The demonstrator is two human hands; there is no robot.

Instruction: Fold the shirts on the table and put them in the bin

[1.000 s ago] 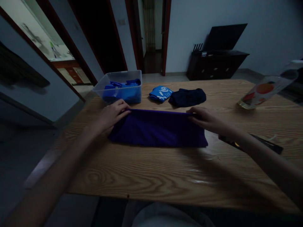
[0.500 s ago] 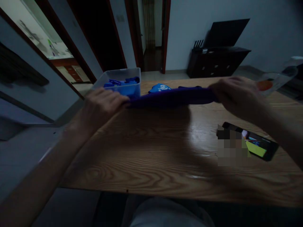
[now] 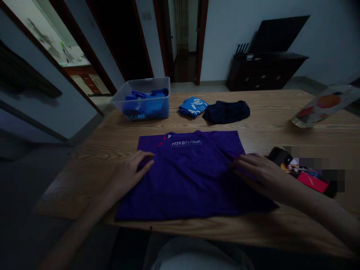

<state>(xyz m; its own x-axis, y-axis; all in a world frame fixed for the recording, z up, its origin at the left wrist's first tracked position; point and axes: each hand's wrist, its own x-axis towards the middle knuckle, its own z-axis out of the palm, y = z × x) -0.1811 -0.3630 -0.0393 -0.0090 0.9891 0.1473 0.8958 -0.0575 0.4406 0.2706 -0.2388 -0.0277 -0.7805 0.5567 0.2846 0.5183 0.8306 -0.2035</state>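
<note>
A purple T-shirt (image 3: 191,176) lies spread on the wooden table, white lettering across its far part and its near edge close to the table's front. At its left side, my left hand (image 3: 135,167) has thumb and fingers parted, the fingertips over the cloth. My right hand (image 3: 255,170) is at the opposite side, fingers stretched over the shirt and a little blurred. Neither hand grips the fabric. Beyond the shirt are a folded blue garment (image 3: 194,106) with white print and a folded dark navy garment (image 3: 227,111), side by side.
A clear plastic bin (image 3: 120,101) with blue clothes stands at the table's back left. On the right, a phone (image 3: 312,182) with a lit screen lies partly behind my right forearm. A transparent container (image 3: 323,105) with red and orange markings stands at the far right of the wooden table (image 3: 81,165).
The purple T-shirt, stretched between both hands in the air, has come down flat on the table. Both hands have moved nearer and let go of it. The navy garment now shows fully.
</note>
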